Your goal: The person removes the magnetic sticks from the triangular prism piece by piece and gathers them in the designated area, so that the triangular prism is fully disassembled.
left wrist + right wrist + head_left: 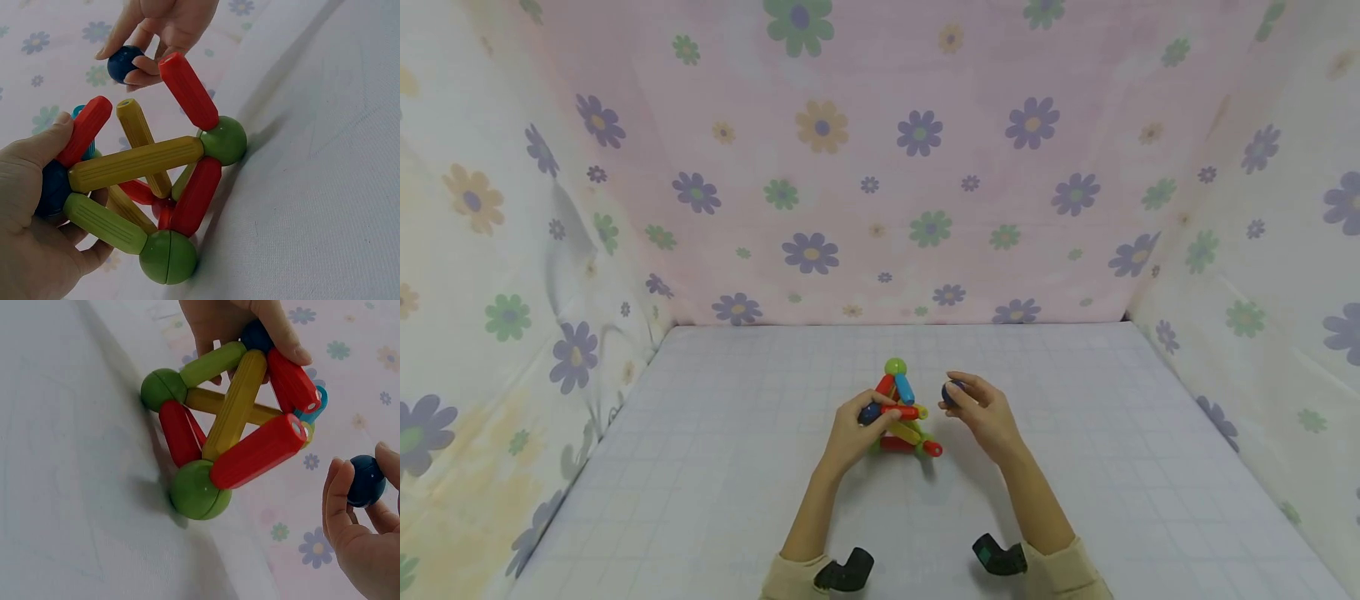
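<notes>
A frame of coloured magnetic rods and balls stands on the table. My left hand grips it at a dark blue ball, thumb lying along a red rod. From that ball run a yellow rod and a green rod to two green balls at table level. Another red rod sticks out free from one green ball. To the right of the frame and apart from it, my right hand pinches a loose dark blue ball between thumb and fingers.
A light green ball tops the far side of the frame, with a blue rod below it. The white table meets flowered cloth walls at the back and sides. Black wrist-camera mounts sit at both cuffs.
</notes>
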Action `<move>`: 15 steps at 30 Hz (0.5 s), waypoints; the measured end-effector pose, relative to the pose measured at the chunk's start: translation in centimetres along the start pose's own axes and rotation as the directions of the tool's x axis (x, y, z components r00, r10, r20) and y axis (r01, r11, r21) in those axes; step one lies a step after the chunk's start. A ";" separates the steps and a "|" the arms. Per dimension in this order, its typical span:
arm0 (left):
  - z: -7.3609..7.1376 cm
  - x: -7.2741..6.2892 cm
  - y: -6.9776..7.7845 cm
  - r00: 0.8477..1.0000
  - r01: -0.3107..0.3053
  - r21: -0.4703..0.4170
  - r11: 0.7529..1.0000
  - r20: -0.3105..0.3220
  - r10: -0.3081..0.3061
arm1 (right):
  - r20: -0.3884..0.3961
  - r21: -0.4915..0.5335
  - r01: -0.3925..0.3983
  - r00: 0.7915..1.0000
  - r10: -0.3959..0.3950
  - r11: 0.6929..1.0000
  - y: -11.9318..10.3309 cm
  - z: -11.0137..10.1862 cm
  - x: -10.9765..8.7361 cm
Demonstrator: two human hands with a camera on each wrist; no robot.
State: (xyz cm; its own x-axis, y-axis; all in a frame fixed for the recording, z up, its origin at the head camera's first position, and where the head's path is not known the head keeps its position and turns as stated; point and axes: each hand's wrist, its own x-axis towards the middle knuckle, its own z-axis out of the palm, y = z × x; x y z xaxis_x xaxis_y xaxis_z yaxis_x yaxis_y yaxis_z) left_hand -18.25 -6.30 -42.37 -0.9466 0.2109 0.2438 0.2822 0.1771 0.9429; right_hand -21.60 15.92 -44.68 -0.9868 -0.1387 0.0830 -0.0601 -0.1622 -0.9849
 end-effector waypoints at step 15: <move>0.2 -0.1 -0.5 0.998 -0.048 -0.040 0.998 -0.041 0.047 | -0.025 -0.258 0.051 0.998 -0.060 0.965 1.6 -2.4 2.3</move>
State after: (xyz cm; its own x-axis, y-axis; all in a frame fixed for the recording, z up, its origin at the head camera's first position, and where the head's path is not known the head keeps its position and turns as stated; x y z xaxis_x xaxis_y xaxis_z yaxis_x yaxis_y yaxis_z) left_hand -18.24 -6.26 -42.94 -0.9380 0.1796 0.2965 0.3212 0.1281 0.9383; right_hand -24.30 17.66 -46.39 -0.9850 -0.1041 0.1377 -0.1470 0.0883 -0.9852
